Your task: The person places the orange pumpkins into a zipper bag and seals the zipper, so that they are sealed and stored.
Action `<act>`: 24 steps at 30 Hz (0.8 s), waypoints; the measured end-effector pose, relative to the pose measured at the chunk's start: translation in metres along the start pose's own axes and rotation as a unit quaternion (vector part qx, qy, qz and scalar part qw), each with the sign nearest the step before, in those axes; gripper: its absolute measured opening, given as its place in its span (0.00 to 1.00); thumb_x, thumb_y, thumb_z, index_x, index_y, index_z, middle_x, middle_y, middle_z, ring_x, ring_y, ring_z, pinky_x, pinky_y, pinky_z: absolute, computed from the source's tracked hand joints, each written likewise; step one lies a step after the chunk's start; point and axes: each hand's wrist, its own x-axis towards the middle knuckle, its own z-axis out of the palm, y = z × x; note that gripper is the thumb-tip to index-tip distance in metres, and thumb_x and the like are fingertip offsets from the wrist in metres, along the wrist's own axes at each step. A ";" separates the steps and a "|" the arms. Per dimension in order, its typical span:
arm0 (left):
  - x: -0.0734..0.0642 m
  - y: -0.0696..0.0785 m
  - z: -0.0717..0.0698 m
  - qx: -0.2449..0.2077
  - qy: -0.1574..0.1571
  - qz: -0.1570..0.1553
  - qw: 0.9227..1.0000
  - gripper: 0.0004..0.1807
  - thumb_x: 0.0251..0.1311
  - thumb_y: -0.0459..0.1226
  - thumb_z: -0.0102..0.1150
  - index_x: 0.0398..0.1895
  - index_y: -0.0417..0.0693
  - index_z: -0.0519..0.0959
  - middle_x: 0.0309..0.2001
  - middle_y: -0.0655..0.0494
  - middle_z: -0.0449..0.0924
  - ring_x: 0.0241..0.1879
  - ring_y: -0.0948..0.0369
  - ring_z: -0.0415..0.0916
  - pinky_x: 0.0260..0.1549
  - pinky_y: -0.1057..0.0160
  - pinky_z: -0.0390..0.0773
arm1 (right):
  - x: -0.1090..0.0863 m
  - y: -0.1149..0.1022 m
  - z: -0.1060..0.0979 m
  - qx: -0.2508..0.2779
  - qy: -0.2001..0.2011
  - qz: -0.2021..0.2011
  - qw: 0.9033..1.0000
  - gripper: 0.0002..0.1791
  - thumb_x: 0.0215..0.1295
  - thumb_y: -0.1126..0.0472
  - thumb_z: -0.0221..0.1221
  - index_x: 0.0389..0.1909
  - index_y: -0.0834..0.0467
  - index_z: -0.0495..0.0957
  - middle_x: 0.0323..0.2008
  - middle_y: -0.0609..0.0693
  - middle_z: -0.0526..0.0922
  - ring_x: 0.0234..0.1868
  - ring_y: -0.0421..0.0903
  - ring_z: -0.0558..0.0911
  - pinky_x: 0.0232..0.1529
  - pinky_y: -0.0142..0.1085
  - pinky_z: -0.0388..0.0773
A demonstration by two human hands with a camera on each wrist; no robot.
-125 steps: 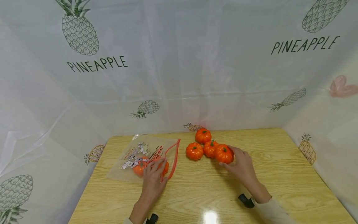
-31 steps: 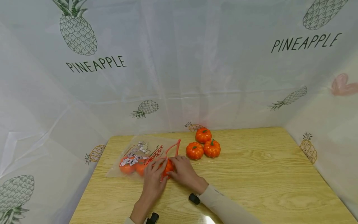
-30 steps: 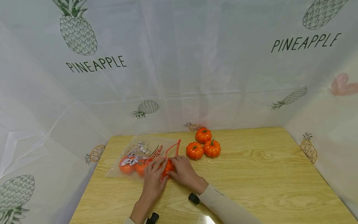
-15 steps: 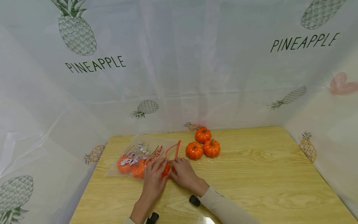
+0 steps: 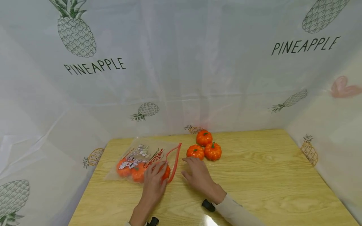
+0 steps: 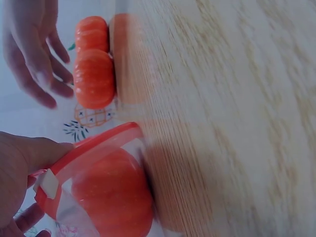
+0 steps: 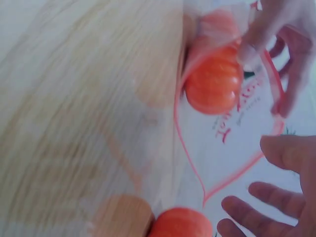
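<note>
A clear zip bag (image 5: 154, 145) with a red edge and cartoon print lies on its side at the left, its mouth gaping to the right. Small orange pumpkins show inside it: two (image 5: 138, 174) deep in the bag and one (image 7: 215, 81) just within the mouth. My left hand (image 5: 153, 179) pinches the bag's upper red edge near a white slider (image 6: 48, 183). Between the bag and three loose pumpkins (image 5: 195, 152) is my right hand (image 5: 200, 176), fingers spread and holding nothing. Its fingertips are near the closest loose pumpkin; contact cannot be judged in the head view.
The wood-grain table (image 5: 254, 175) stretches out to the right. A whitish pineapple-print sheet (image 5: 181, 78) hangs behind it and along both sides. Dark wrist-worn devices (image 5: 208, 205) sit at both wrists.
Earlier my right hand took a pumpkin from the loose group and brought it into the bag's mouth. It has let go and moved right. My left hand stays on the bag.
</note>
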 end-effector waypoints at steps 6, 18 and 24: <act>0.000 0.002 -0.001 -0.002 -0.008 -0.004 1.000 0.43 0.38 0.23 0.85 0.66 0.40 0.82 0.63 0.50 0.80 0.63 0.41 0.72 0.55 0.36 0.72 | -0.007 0.014 -0.019 -0.007 0.057 0.035 0.998 0.22 0.64 0.61 0.73 0.56 0.65 0.82 0.52 0.57 0.86 0.54 0.58 0.83 0.57 0.54 0.79; 0.000 0.000 0.000 0.003 -0.005 -0.004 1.000 0.41 0.38 0.23 0.84 0.64 0.40 0.83 0.62 0.50 0.81 0.62 0.40 0.73 0.52 0.35 0.73 | -0.016 0.053 -0.049 -0.029 0.153 0.085 0.984 0.21 0.61 0.64 0.76 0.52 0.67 0.82 0.46 0.60 0.86 0.46 0.59 0.84 0.44 0.52 0.82; -0.001 0.000 0.000 0.003 -0.005 -0.004 1.000 0.42 0.38 0.24 0.85 0.64 0.40 0.83 0.62 0.49 0.80 0.62 0.40 0.72 0.53 0.35 0.73 | -0.018 0.078 -0.058 -0.041 0.171 0.112 0.978 0.25 0.58 0.64 0.77 0.54 0.69 0.81 0.49 0.65 0.82 0.48 0.66 0.81 0.46 0.58 0.80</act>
